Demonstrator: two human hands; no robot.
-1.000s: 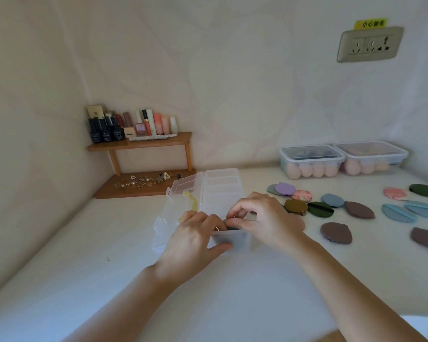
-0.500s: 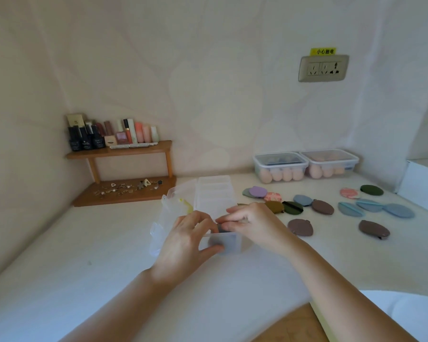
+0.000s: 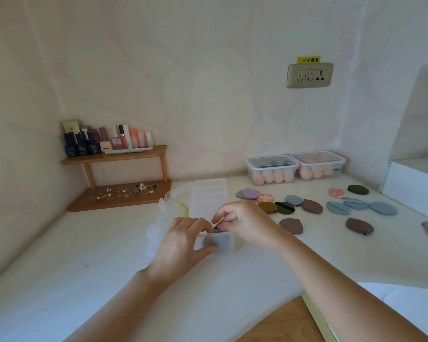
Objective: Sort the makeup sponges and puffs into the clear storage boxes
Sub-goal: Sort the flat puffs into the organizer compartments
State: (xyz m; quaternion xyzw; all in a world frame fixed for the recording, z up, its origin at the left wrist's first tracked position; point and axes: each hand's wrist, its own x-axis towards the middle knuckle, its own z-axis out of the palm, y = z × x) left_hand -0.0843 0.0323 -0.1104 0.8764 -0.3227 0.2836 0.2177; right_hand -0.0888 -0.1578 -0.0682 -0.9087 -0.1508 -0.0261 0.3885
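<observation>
While the sorting is under way, most of it is judged yet to do: more than a dozen loose puffs (image 3: 291, 225) lie flat on the desk (image 3: 84, 243), spread out to the right of the right hand and beyond it, none stacked.

- Left hand (image 3: 183, 243): grips the near end of the compartment box (image 3: 209, 191), fingers curled over its top edge, thumb pressed to the front wall. Steadying, by the look of it.
- Right hand (image 3: 245, 222): fingertips pinch a thin dark puff (image 3: 216, 230) right at the mouth of the nearest compartment, just beside the left fingers. Only its edge shows, so I cannot tell how far in it sits.
- Grey puff (image 3: 219, 244): stands on edge inside that same compartment, seen through the clear front wall under the left thumb.
- Compartments further from the hands look pale and unfilled, though the plastic is cloudy. The hinged lid lies open to the left.

Two lidded boxes stand side by side well beyond the right hand, against the wall, both closed.
- Nearer lidded box (image 3: 251, 172): a row of peach egg-shaped sponges (image 3: 272, 177) along the front, darker pieces on top.
- Farther lidded box (image 3: 341, 165): peach and pink sponges; count unclear.

Judgement: sponges look done, puffs barely begun.
</observation>
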